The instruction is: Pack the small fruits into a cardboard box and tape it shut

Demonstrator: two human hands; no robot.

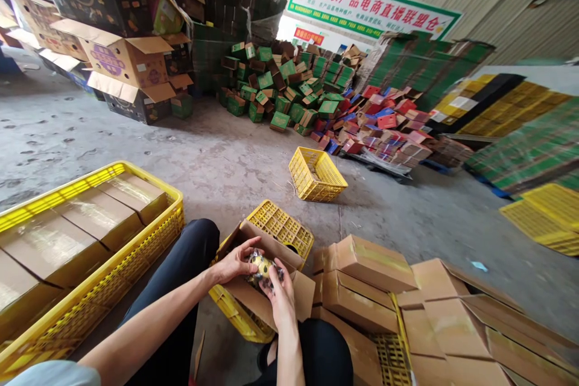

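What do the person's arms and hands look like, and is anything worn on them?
Both forearms are bare, with no gloves, watch or rings visible on the left hand or right hand. A pale grey-blue short sleeve shows at the left shoulder. Dark trousers cover the legs.

Bare forearms, dark trousers (190,265), pale grey-blue sleeve (54,374).

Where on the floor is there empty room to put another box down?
Bare concrete floor lies between the big yellow crate of taped boxes and the small tipped basket. More lies right of that basket. It is crowded by the hands, open box and stacked cartons.
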